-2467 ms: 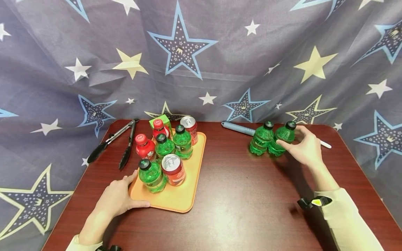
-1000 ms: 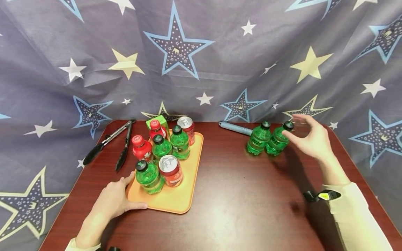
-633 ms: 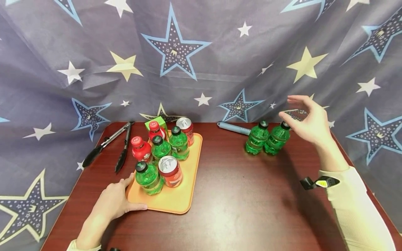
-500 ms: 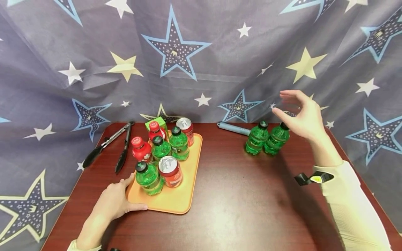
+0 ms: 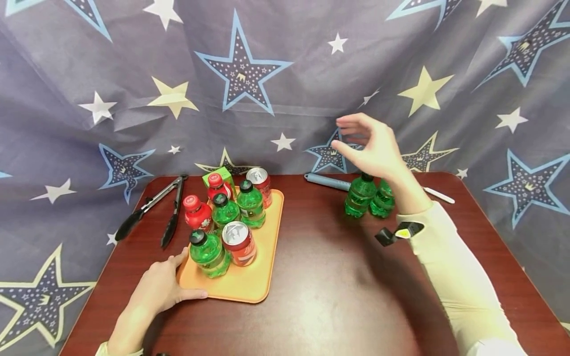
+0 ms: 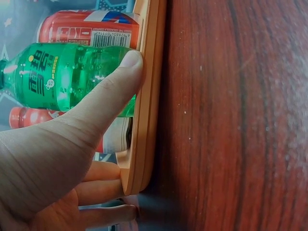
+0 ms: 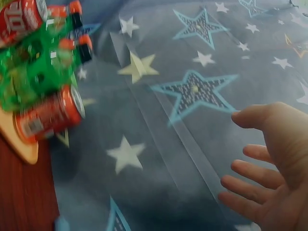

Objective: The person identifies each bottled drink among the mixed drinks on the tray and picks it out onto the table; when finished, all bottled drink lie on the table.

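My left hand [image 5: 156, 287] holds the near-left corner of an orange tray [image 5: 249, 287], its thumb along the front rim and its fingers at the left side. Upright on the tray stand several green soda bottles [image 5: 209, 256], two red-capped bottles [image 5: 198, 217], two red drink cans [image 5: 242, 252] and a green carton [image 5: 222, 174] partly hidden at the back. My right hand [image 5: 374, 148] hangs in the air with nothing in it, thumb and fingers apart. Below it in the head view, two more green soda bottles [image 5: 358, 197] stand side by side on the table, partly covered by the hand and wrist.
Black-tipped metal tongs [image 5: 151, 202] lie spread left of the tray. A blue-handled tool [image 5: 327, 181] lies at the back edge, and a white stick end [image 5: 438, 195] shows beyond the right forearm. A star-patterned cloth [image 5: 285, 99] hangs behind the table [image 5: 320, 277].
My right hand has let go of the right-hand green bottle, risen and moved left over the pair. The left hand stays at the tray corner. The view has shifted slightly.
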`<action>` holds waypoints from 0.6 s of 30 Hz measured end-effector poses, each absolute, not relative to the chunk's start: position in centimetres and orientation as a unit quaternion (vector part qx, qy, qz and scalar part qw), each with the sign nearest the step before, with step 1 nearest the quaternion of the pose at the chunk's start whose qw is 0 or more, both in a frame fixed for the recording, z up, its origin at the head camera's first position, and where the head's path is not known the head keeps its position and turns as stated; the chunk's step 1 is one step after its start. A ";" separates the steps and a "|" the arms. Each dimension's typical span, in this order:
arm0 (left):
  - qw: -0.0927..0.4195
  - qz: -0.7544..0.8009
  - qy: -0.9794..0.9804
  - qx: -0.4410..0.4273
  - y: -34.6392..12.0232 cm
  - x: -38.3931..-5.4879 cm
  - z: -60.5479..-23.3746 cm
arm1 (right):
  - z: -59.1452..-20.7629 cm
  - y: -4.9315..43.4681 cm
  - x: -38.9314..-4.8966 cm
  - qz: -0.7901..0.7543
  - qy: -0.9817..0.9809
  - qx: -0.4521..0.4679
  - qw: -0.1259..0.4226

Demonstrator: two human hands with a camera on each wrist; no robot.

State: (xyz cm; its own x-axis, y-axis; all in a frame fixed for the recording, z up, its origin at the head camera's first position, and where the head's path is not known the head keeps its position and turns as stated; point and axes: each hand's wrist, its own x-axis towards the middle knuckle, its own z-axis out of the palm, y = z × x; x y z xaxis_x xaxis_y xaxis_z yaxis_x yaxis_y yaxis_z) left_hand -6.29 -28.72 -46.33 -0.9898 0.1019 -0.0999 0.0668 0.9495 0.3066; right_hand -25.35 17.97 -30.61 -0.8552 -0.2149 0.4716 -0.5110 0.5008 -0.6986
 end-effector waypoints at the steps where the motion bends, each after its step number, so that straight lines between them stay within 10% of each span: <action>1: 0.056 0.153 0.986 0.042 -28.7 -6.3 -46.3 | -30.5 17.3 -25.4 0.453 -0.848 0.221 0.160; 18: 0.058 0.154 0.986 0.032 -28.7 -6.2 -46.1 | -30.1 5.0 -26.5 0.482 -0.805 0.335 0.084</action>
